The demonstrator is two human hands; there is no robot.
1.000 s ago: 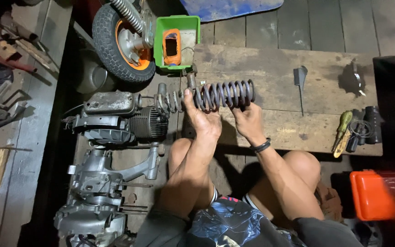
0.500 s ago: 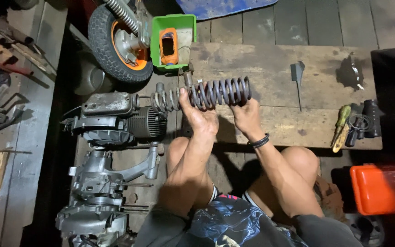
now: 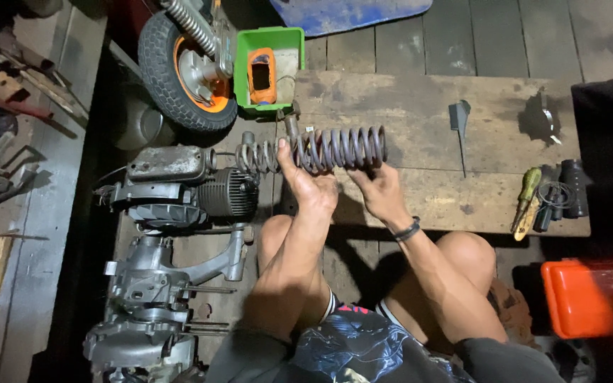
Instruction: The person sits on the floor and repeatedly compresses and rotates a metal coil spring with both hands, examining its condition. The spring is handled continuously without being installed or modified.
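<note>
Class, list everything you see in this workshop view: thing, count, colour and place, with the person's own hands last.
coil spring: one, dark metal, lying across the board's left end
wooden board: one, worn brown, centre
green bin: one, above the spring, holding an orange case
wheel: one, black tyre, orange rim, top left
engine parts: grey, left of the knees
screwdriver: one, yellow-green handle, board's right end
orange box: one, lower right
left hand: gripping the spring
right hand: under the spring's right end
</note>
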